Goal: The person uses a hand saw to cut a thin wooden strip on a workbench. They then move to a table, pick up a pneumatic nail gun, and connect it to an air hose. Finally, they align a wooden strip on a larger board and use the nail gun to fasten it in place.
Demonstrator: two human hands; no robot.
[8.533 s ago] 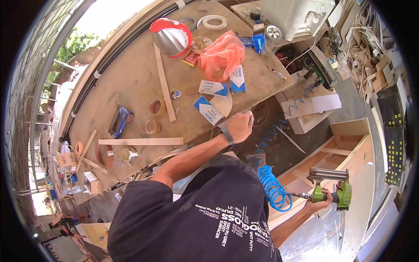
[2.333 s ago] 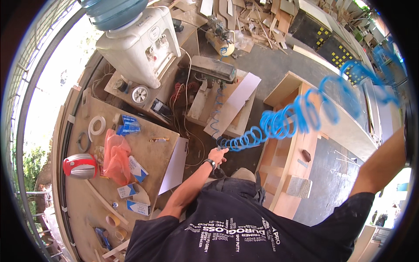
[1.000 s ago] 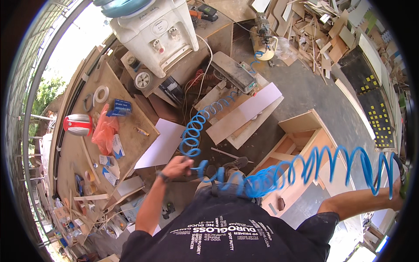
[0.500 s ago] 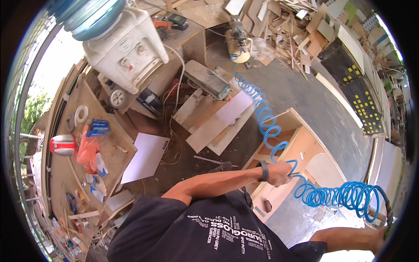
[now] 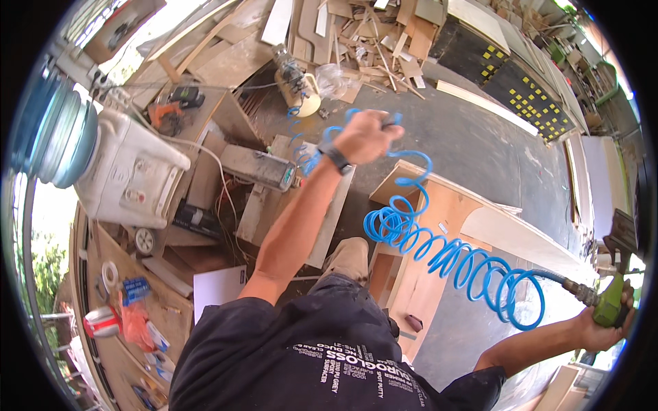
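My left hand [image 5: 369,137] is raised above the floor, its fingers wrapped round a blue coiled air hose [image 5: 469,264]. Coils hang from that hand and loop across to the right. At the far right my right hand [image 5: 606,329] grips a green air nail gun [image 5: 608,301], whose dark head points up and away. The hose joins the tool at a metal coupling [image 5: 579,291]. Below the coils lies an open wooden cabinet [image 5: 421,294], with a small dark brown block [image 5: 413,322] on it.
Beyond my left hand stands a cream air compressor [image 5: 299,92], near a heap of wood offcuts [image 5: 384,51]. A water dispenser [image 5: 140,168] and a cluttered workbench [image 5: 164,294] are on the left. Black panels with yellow squares [image 5: 528,103] lean at the back right.
My left hand has moved up and away, drawing the hose with it. My right hand and the nail gun have come further into view. The whole view has shifted, and a leg now shows.
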